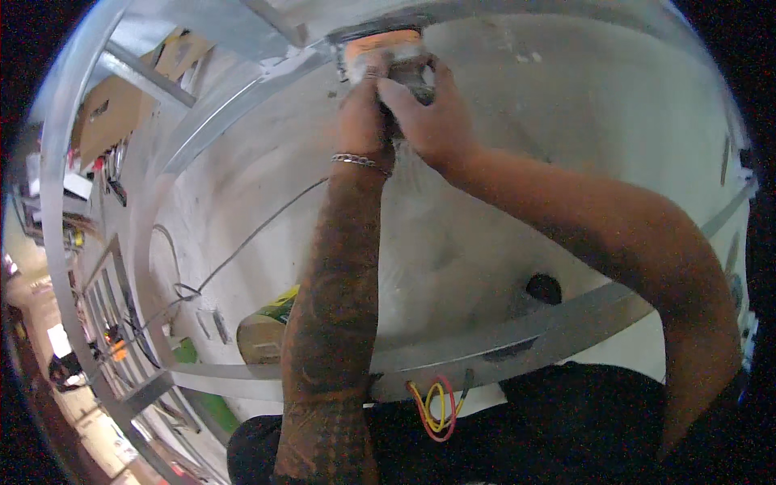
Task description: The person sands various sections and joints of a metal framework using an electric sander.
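Both my hands are together at the far side of a grey metal frame [461,347], closed around an orange and dark corded power sander [385,40]. My left hand [364,117], with a chain bracelet at the wrist, wraps the sander's left side. My right hand [440,113] grips it from the right, its thumb lying across toward the left hand. The sander's dark front edge lies against the frame's far bar; its underside is hidden. A grey cord [263,225] trails from near my left wrist down to the left.
Yellow and red wire loops [437,411] hang from the near bar. Past it, on the dusty floor, stand a round green-yellow container [265,335] and a black round thing [544,288]. A cardboard box [113,109] and a slatted metal frame [109,299] are on the left.
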A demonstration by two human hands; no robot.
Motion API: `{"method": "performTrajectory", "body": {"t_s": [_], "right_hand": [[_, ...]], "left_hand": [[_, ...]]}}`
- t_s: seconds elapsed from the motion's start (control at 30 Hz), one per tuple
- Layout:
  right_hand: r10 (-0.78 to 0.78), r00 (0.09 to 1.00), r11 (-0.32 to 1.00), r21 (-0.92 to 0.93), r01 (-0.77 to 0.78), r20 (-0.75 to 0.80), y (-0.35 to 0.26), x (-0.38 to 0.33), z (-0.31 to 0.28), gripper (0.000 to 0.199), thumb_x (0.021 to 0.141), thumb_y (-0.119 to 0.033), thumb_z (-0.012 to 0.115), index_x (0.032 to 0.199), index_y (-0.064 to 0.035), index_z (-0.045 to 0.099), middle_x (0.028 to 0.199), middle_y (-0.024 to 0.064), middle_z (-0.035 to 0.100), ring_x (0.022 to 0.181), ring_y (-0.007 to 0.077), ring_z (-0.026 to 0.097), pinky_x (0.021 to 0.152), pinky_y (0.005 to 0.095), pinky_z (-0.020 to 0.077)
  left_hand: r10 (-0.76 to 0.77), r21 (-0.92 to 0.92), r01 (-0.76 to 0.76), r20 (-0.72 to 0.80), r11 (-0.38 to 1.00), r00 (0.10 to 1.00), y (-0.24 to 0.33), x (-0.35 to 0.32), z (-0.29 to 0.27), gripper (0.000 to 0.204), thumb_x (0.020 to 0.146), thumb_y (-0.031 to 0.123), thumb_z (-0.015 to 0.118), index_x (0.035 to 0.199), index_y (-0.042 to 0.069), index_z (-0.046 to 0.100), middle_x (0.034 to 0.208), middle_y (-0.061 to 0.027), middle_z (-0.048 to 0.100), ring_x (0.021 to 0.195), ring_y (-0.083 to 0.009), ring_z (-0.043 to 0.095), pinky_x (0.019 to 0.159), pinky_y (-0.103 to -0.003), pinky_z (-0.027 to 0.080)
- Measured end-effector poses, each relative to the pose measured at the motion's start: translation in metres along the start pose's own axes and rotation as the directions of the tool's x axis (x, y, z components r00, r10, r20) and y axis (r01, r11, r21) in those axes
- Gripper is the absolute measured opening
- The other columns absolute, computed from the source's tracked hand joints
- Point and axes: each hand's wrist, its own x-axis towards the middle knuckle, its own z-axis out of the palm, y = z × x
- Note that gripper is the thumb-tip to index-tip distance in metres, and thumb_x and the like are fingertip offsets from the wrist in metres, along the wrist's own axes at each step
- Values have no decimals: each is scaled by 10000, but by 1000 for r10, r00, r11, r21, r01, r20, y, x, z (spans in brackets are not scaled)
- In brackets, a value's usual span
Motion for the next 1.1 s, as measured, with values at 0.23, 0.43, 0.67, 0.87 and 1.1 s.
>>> {"method": "performTrajectory", "body": {"t_s": [0.23, 0.43, 0.67, 0.87, 1.1], "right_hand": [[318, 938, 806, 481, -344, 138, -4, 0, -19, 417, 1001, -338, 554, 1304, -53, 522, 1164, 94, 629, 992, 219, 667, 825, 343, 559], [404, 871, 748, 447, -490, 280, -7, 8, -25, 380, 1020, -384, 472, 1248, -97, 573, 1069, 54, 665, 923, 158, 682, 737, 307, 576], [429, 875, 750, 451, -484, 225, 1, 15, -19, 359, 1015, -397, 470, 1203, -113, 583, 1067, 30, 676, 916, 155, 686, 723, 314, 562], [409, 882, 747, 469, -470, 233, -15, 9, -11, 408, 944, -355, 600, 1239, -74, 581, 1124, 96, 637, 958, 235, 667, 793, 367, 574], [485, 846, 725, 439, -531, 221, -15, 12, -7, 353, 988, -397, 520, 1189, -112, 576, 1056, 36, 676, 864, 157, 687, 618, 313, 546]], "left_hand": [[-46, 208, 74, -136, 975, 990, -7, 3, 13, 636, 897, 409, 752, 1257, -90, 593, 1111, -165, 708, 994, -265, 684, 862, -371, 549], [135, 557, 8, -215, 831, 967, 4, -1, 24, 561, 829, 406, 798, 1101, -71, 680, 1050, -213, 729, 975, -278, 716, 841, -379, 555], [32, 478, 94, -249, 873, 968, 25, -14, 27, 545, 822, 418, 799, 1059, -63, 695, 999, -193, 743, 927, -289, 726, 815, -392, 562], [183, 367, -83, -246, 926, 952, 5, -2, 11, 611, 811, 442, 803, 1123, -64, 664, 1064, -219, 727, 986, -296, 718, 873, -391, 552], [160, 477, -1, -293, 879, 943, 1, 7, 6, 693, 759, 497, 831, 1128, -62, 657, 1091, -224, 723, 1016, -330, 711, 905, -400, 545]]}}
